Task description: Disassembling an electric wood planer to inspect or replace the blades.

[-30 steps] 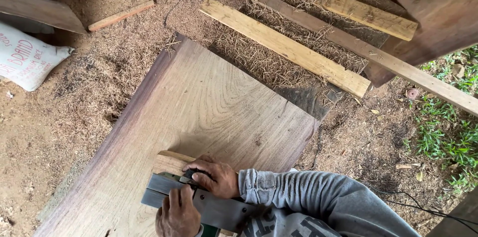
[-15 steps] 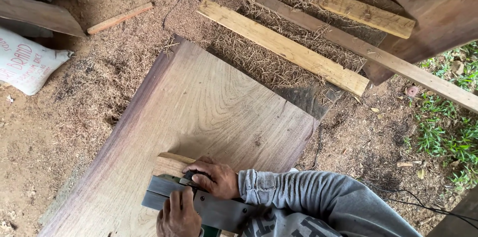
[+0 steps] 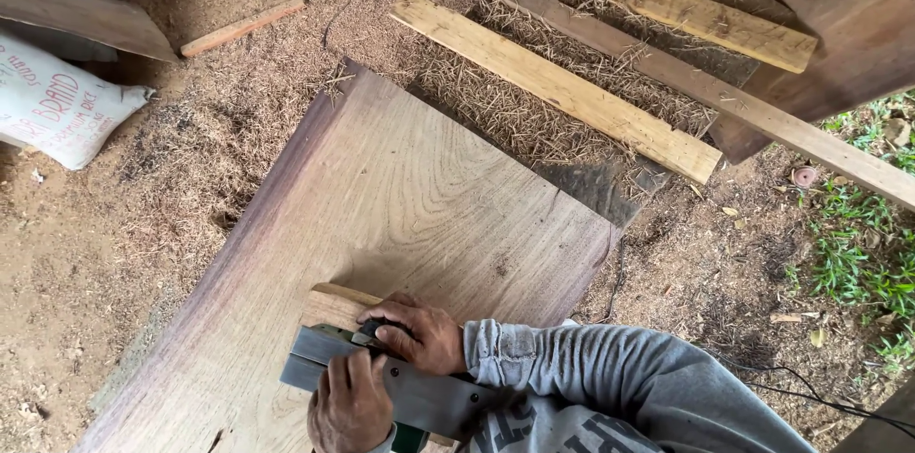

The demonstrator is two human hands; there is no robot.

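Note:
A wide brown wooden slab [image 3: 400, 196] lies slanted on the sawdust-covered ground. A grey-green power planer [image 3: 429, 401] rests on its near end, beside a paler strip of wood [image 3: 334, 305]. My right hand [image 3: 416, 334], in a grey sleeve, grips the planer's dark front knob. My left hand [image 3: 349, 405] is closed over the top of the planer's body, just behind the right hand. The planer's rear part is hidden under my hands and sleeve.
Pale planks [image 3: 562, 81] and long battens [image 3: 667, 0] lie on wood shavings beyond the slab. White sacks [image 3: 52, 105] sit at the left, with a short stick [image 3: 243, 26] nearby. A black cable [image 3: 820, 396] runs at the lower right, and grass [image 3: 867, 253] grows at the right.
Both hands stay on the planer at the slab's near end. The view has shifted only slightly.

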